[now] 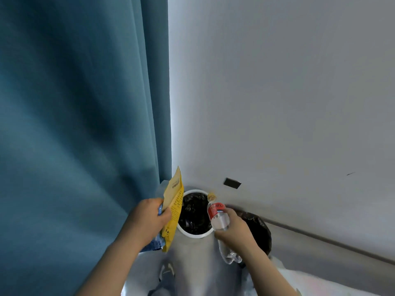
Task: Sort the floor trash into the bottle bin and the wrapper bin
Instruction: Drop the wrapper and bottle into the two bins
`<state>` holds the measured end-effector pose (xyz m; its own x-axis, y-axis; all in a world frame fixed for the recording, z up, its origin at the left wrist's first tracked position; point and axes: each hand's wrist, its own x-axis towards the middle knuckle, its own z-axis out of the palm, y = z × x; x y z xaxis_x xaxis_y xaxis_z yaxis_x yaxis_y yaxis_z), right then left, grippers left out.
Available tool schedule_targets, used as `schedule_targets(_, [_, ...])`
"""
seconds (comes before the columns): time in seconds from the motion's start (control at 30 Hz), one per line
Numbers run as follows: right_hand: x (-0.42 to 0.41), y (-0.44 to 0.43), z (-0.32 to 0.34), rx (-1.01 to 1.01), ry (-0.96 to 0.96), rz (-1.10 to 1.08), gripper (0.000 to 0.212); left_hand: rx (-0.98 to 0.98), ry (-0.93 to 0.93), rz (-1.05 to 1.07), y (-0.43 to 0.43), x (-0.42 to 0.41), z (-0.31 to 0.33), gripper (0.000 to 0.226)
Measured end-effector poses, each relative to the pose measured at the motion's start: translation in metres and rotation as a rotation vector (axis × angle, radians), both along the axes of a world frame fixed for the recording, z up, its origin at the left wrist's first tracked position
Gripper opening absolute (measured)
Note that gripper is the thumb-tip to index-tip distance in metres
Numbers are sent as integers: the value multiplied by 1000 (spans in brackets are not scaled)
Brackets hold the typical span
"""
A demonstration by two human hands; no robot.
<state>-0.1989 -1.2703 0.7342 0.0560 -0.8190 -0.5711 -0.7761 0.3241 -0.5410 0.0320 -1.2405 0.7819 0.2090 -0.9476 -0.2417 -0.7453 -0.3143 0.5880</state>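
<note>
Corner of a room, teal curtain (74, 124) on the left, plain grey wall (277, 82) on the right w/ a small black plate (232, 183) low down. Two bins on the grey floor (192, 263): a white bin (193, 235) w/ black liner right in the corner, and a black-bagged bin (260, 229) just beside it, partly hidden. Left hand (147, 218) is curled round a yellow wrapper (174, 201) plus a blue wrapper (155, 244) behind it; the yellow one sticks up over the white bin's left rim. Right hand (237, 229) grips a clear bottle (218, 214), red label, yellow cap pointing at the wall, over the white bin's right edge. A crushed bottle (229, 254) hangs under that same hand, can't tell exactly how it's held tbh.
</note>
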Motion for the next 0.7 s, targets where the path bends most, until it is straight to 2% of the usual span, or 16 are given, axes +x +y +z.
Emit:
schedule_targets(0.33, [24, -87, -78, 185, 66, 25, 67, 154, -20, -82, -85, 20, -61, 45])
schedule_targets(0.53, [29, -135, -140, 297, 118, 83, 71, 219, -35, -67, -108, 14, -104, 44])
schedule_targets(0.7, [32, -166, -191, 348, 164, 160, 62, 295, -6, -42, -116, 8, -140, 42])
